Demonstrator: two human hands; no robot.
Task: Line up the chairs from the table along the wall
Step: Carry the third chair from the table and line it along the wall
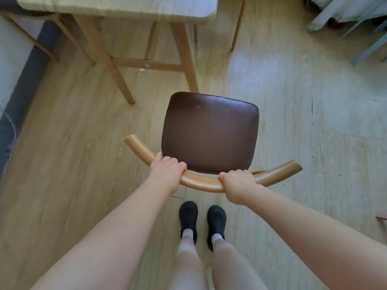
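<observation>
A chair (209, 132) with a dark brown padded seat and a curved light-wood backrest rail stands on the wooden floor just in front of my feet. My left hand (166, 171) grips the left part of the rail. My right hand (238, 184) grips the rail to the right of its middle. The chair's legs are hidden under the seat. The table (117, 7) with a pale top and light-wood legs stands beyond the chair at the top of the view.
A grey skirting and a pale wall (12, 65) run along the left edge. Grey-blue furniture legs and pale fabric (356, 21) sit at the top right. My black shoes (202, 222) stand directly behind the chair. Open floor lies left and right.
</observation>
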